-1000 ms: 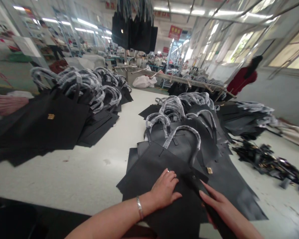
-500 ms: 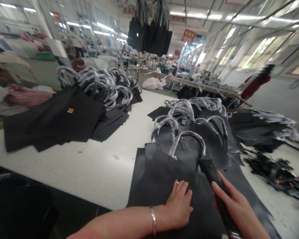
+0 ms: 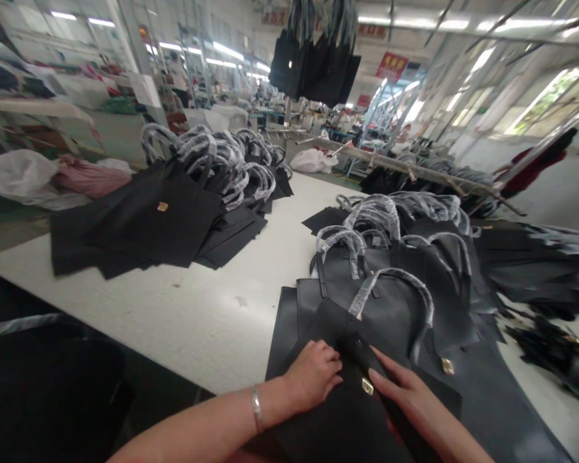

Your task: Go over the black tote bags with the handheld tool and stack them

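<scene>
A flat black leather-like bag lies at the front of the pale speckled bench, beneath both hands. The left hand, with a silver bangle at its wrist, rests on this front bag, its fingers bent and close together; whether they pinch any material cannot be told. The right hand is closed around a long black blunt-ended bar, which slants over the front bag, its far end close to the left hand's fingers. A small gold metal clasp shows on the front bag, just beside the bar and between the hands.

Behind the front bag is a heap of overlapping black bags with arched handles in clear crinkled plastic wrap. To its right a second gold clasp shows on black material. Well to the left of the front bag, and farther back on the bench, lies another fanned pile of black bags. Far right of the front bag is a jumble of small black pieces with gold-coloured bits, partly blurred.
</scene>
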`<control>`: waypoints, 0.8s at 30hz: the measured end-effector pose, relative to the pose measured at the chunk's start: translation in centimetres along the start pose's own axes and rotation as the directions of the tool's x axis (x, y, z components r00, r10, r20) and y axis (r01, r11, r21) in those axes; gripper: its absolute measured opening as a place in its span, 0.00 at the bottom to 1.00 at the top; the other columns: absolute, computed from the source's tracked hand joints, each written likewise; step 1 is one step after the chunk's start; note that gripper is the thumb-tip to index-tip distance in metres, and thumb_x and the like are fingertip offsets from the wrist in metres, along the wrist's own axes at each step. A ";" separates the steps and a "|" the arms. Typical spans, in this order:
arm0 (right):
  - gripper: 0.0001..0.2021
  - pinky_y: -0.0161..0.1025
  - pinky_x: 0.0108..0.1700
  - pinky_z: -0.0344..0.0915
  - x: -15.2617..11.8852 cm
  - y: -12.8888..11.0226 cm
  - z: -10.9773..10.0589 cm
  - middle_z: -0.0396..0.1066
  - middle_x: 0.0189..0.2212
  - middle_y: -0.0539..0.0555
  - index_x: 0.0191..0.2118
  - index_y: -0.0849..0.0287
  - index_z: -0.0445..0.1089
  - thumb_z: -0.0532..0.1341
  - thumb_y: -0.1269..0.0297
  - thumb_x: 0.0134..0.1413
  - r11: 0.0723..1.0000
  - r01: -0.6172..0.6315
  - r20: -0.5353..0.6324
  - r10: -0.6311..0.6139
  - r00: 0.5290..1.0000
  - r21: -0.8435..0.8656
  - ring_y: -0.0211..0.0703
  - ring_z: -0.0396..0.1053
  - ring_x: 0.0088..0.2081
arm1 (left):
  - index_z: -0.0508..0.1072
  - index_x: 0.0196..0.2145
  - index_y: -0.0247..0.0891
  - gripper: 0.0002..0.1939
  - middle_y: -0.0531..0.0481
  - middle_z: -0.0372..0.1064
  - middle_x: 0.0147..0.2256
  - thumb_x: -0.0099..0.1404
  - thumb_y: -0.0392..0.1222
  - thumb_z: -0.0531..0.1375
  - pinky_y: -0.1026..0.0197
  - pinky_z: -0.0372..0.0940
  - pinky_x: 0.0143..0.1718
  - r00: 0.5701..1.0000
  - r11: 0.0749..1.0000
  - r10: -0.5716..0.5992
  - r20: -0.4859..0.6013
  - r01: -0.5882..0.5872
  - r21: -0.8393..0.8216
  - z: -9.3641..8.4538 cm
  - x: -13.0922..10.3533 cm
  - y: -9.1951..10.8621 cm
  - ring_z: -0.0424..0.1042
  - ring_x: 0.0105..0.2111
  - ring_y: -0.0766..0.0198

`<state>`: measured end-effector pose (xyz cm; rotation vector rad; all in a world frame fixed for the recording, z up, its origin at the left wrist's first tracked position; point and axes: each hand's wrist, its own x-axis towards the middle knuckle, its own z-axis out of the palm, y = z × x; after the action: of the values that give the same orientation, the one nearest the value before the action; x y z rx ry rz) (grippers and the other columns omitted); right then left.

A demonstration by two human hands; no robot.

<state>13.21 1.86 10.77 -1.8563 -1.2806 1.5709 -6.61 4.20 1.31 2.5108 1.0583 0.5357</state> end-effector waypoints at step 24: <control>0.44 0.40 0.20 0.66 -3.8 2.0 -2.3 0.72 0.17 0.47 0.64 0.52 0.53 0.66 0.43 0.41 0.994 0.081 -0.232 -0.061 0.971 0.079 0.49 0.68 0.20 | 0.57 0.59 0.33 0.35 0.37 0.61 0.54 0.59 0.48 0.62 0.45 0.54 0.56 0.767 0.809 -0.587 -0.259 0.568 -0.150 -0.4 1.2 -1.0 0.60 0.53 0.47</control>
<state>16.31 -1.66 12.07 -1.8533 -1.1432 1.3108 -6.61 5.83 1.42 1.9174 1.8053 0.7438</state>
